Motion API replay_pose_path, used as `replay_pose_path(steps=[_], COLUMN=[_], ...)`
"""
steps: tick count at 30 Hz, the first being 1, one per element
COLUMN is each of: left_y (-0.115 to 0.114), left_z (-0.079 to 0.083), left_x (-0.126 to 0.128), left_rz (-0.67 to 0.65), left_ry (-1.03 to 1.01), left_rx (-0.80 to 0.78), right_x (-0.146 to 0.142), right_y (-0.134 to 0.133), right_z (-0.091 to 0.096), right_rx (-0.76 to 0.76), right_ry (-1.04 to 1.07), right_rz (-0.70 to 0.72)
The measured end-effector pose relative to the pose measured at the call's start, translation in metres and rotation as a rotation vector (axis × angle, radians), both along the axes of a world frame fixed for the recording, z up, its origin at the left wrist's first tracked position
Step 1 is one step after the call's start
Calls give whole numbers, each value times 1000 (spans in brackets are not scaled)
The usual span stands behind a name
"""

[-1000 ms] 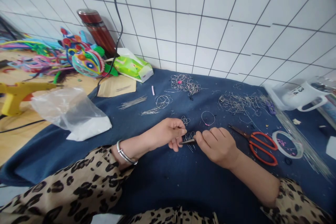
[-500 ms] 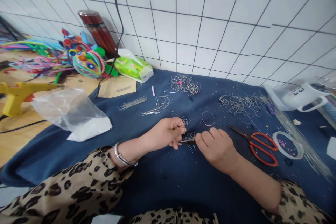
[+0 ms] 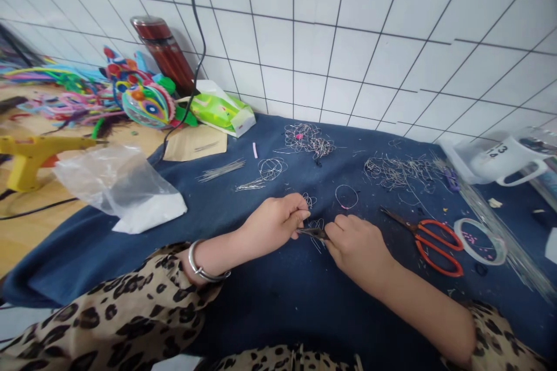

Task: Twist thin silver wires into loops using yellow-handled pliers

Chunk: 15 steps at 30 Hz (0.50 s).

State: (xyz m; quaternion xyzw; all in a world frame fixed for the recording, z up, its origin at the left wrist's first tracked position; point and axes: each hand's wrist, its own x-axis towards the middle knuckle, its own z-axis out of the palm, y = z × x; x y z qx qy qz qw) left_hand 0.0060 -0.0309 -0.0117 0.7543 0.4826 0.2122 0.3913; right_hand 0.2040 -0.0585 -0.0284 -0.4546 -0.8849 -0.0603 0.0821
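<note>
We have our left hand [image 3: 278, 220] and right hand [image 3: 359, 246] facing each other low over a blue cloth [image 3: 270, 295] on the bench [image 3: 26, 235]. The right grip is clenched around the pliers [image 3: 314, 233], whose handles are hidden in the palm; their tip points left and reaches the left hand's fingers. That hand's fingers are curled in toward the thumb, but we cannot tell what its grip holds, as anything there is too fine to make out.

Bent wires [image 3: 319, 224] lie on the cloth about the pliers, between our hands. Just beyond the left fingertips is a small coil [image 3: 310, 201], and beyond the right knuckles a ring [image 3: 347, 197] with a pink bit on its near edge. To the right of that hand we have orange-handled scissors [image 3: 440, 246], then a round dish [image 3: 502, 246] of pink bits next to a bundle of long strands [image 3: 517, 249].

Farther off lie two tangles of wire, one in the middle [image 3: 322, 148] and one to the right [image 3: 383, 169]. On the left we see straight wires [image 3: 221, 170], a loop [image 3: 272, 168] and a clear bag [image 3: 113, 179], with a yellow glue gun [image 3: 28, 156] at the far left.
</note>
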Motion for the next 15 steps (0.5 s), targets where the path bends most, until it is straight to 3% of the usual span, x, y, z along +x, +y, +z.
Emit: replay_pose_path(steps=[9, 15], left_y=[-9, -12], left_z=[-10, -12], left_x=[4, 5], left_rz=[-83, -167], left_ry=[398, 491], left_rx=[410, 540], right_x=[-1, 4], right_y=[6, 12], right_z=[2, 2], right_rx=[-250, -380], right_ry=[20, 65], right_rz=[-95, -84])
